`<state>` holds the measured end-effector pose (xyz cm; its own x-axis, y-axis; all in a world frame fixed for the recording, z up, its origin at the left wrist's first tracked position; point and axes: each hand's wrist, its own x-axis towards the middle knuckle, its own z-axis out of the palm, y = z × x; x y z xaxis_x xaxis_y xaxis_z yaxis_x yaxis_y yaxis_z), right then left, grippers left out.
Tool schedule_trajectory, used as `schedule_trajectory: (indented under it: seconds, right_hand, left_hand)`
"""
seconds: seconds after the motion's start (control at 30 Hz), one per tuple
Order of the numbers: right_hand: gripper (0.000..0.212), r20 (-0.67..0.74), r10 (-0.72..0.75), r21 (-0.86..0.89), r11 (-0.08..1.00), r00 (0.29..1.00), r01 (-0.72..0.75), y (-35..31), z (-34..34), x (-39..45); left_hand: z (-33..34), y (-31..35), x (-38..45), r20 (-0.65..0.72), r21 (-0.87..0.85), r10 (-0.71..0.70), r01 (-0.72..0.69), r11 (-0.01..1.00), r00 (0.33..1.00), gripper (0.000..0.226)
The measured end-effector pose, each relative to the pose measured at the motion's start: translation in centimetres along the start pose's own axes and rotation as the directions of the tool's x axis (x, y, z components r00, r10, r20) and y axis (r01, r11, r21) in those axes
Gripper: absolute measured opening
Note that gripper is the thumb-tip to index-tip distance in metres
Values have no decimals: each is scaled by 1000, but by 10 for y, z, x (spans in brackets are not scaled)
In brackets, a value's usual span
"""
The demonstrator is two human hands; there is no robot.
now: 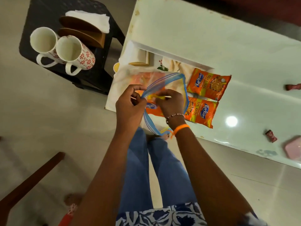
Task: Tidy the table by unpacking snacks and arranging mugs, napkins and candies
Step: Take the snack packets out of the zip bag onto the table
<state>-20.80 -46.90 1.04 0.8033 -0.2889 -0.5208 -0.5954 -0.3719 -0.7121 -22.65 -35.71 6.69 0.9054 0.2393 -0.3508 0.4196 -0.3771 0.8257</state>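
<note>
Floor: pale tiles lay under us, our jeans and patterned top at the bottom of the view, a dark wooden bar off to the left.
Left hand (130, 105): we had it pinching the blue-striped rim of the zip bag (164, 82), fingers curled on the plastic.
Right hand (170, 103): we had it reaching into the bag's mouth, fingers curled; it seemed to grip something yellow inside, though we could not tell what.
Zip bag: it hung open between our hands at the near corner of the white table (244, 62), with at least one orange packet visible through the plastic.
Unpacked snacks: two Kurkure packets (209, 84) lay flat on the table just beside the bag, one touching the other.
Candies: two wrapped candies (271, 136) lay well apart on the right of the table, near a pink lid or box (293, 148) at the edge.
Mugs: two floral mugs (75, 53) stood touching on a black stool (40, 12) to the left, beside a wooden napkin holder (84, 34) and white napkins (91, 19).
Risk: we judged the bag, held partly past the table edge, could tip a packet onto the floor if our rim grip slipped.
Risk: a hard pull might tear the thin plastic.
</note>
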Motion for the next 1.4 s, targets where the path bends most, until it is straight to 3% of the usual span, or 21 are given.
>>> schedule_trajectory:
  seconds: [0.13, 0.33, 0.5, 0.67, 0.87, 1.03, 1.17, 1.23, 1.3, 1.4]
  right_hand:
    - [16, -56, -93, -57, 994, 994, 89, 12, -74, -7]
    - [27, -5, -147, -82, 986, 989, 146, 15, -157, 2]
    - [30, -203, -126, 97, 984, 971, 148, 21, -187, 27]
    - [30, -279, -28, 279, 954, 960, 109, 21, -156, 70]
    - [31, -176, -18, 278, 958, 984, 67, 10, -85, 126]
    - [49, -62, -33, 120, 992, 998, 40, 11, -68, 154]
    - [40, -121, -71, -8, 997, 990, 70, 10, -87, 133]
    - [29, -132, -72, 72, 994, 989, 82, 6, -94, 101]
    - [25, -29, -72, 238, 968, 997, 77, 3, -100, 64]
    - [32, 334, -110, 390, 920, 936, -31, 4, -95, 11]
  left_hand:
    - [14, -1, 3, 8, 29, -9, 9, 1000, 1000, 27]
    - [33, 2, 3, -8, 127, 17, -15, 992, 1000, 30]
    - [35, -1, 3, -74, 176, -27, 40, 984, 997, 30]
    - [23, -7, -6, -187, 185, -49, 84, 979, 981, 31]
    - [8, -15, -14, -174, 115, -69, 90, 989, 982, 34]
    - [8, -18, -13, -150, 93, -56, 70, 993, 987, 33]
    - [9, -12, -10, -124, 13, -99, 101, 995, 987, 31]
    - [9, -9, -9, -117, -22, -111, 110, 994, 987, 30]
    - [9, -8, -8, -122, -29, -113, 110, 993, 986, 31]
    - [3, -7, -9, -102, -60, -113, 107, 992, 988, 30]
